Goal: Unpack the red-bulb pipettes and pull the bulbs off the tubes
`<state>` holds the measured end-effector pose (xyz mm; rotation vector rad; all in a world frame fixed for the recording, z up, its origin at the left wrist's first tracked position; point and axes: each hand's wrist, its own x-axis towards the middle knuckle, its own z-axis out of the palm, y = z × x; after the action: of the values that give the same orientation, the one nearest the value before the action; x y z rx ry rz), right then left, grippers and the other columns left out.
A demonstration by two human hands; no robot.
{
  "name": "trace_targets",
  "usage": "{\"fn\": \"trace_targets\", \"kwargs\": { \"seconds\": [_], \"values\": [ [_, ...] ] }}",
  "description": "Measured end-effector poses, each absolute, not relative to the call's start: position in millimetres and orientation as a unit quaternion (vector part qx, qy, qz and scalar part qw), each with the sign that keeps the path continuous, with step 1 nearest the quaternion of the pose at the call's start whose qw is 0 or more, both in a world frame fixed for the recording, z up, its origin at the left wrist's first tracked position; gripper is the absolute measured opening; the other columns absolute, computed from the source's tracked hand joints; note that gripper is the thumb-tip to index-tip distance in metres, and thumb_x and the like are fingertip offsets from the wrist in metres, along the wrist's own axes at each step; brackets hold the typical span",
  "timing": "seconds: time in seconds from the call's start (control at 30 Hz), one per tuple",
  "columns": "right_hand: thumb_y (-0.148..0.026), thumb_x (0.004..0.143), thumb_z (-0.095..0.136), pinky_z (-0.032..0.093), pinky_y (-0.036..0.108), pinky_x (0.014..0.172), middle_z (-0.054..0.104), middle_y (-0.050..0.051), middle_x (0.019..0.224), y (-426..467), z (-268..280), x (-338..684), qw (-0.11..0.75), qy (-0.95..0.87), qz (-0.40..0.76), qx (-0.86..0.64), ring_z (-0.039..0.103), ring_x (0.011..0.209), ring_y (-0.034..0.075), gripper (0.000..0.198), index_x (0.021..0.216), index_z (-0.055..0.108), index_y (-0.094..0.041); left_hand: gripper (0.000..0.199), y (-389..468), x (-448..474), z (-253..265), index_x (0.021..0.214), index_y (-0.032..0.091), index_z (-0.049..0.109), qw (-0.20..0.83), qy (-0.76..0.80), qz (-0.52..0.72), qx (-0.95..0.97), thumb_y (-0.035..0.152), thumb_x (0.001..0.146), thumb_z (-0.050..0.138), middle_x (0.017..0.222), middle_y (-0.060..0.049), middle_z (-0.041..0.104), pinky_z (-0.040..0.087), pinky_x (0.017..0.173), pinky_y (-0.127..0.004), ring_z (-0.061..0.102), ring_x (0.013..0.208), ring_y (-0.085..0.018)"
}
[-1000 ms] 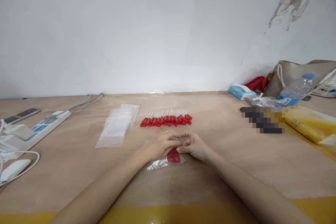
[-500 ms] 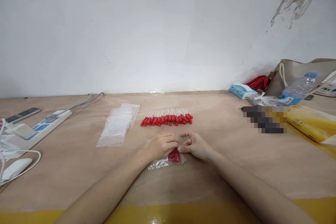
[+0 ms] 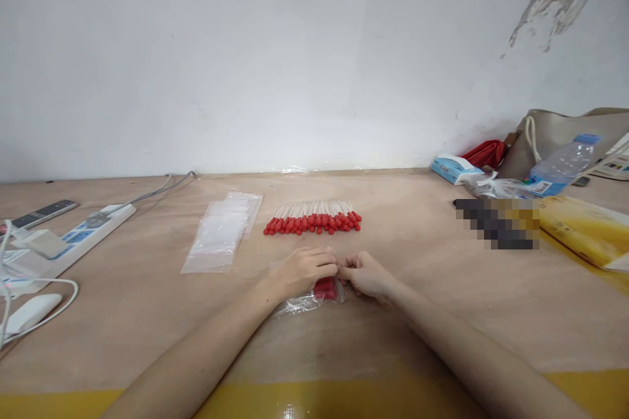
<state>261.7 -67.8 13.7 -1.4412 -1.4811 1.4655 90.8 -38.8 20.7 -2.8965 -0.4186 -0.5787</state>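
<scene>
A clear plastic bag [image 3: 301, 304] with something red [image 3: 324, 288] in it lies flat on the table in front of me. My left hand [image 3: 304, 272] rests over it, fingers closed together on the bag's upper part and hiding much of it. At the bag's right edge, my right hand [image 3: 366, 273] pinches the plastic between thumb and forefinger. Just beyond both hands lies a row of white sticks with red tips [image 3: 314, 219], like swabs, red ends toward me. To their left is a stack of clear zip bags [image 3: 216, 236].
A white power strip [image 3: 83, 236] with plugs and cables, a remote-like device [image 3: 39, 215] and a white charger [image 3: 33, 314] lie at left. At right are a tissue box [image 3: 455, 169], a plastic bottle [image 3: 565, 163], a yellow packet [image 3: 580, 226] and a beige bag [image 3: 560, 127].
My right hand's raised fingers have curled in, closing against the bag's edge beside my left fingertips. The left hand stays almost in place.
</scene>
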Motion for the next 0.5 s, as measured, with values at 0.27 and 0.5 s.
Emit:
{"fn": "trace_targets", "kwargs": {
  "seconds": [0.27, 0.5],
  "values": [
    [-0.025, 0.062, 0.062, 0.026, 0.016, 0.036, 0.045, -0.006, 0.039, -66.8, 9.7, 256.9, 0.301, -0.572, 0.565, -0.513, 0.038, 0.036, 0.004, 0.023, 0.049, 0.045, -0.016, 0.023, -39.4, 92.8, 24.7, 0.082, 0.014, 0.055, 0.053, -0.126, -0.152, -0.979, 0.016, 0.091, 0.034, 0.084, -0.006, 0.06, 0.045, 0.076, -0.024, 0.054, 0.09, -0.015],
    [-0.016, 0.068, 0.051, 0.032, 0.014, 0.038, 0.047, -0.006, 0.038, -67.5, 21.5, 256.1, 0.262, -0.532, 0.591, -0.546, 0.042, 0.034, 0.004, 0.02, 0.049, 0.043, -0.016, 0.02, -38.6, 93.0, 24.2, 0.083, 0.014, 0.054, 0.012, -0.14, -0.138, -0.98, 0.017, 0.09, 0.036, 0.089, -0.007, 0.059, 0.045, 0.077, -0.024, 0.053, 0.091, -0.016]
  ]
}}
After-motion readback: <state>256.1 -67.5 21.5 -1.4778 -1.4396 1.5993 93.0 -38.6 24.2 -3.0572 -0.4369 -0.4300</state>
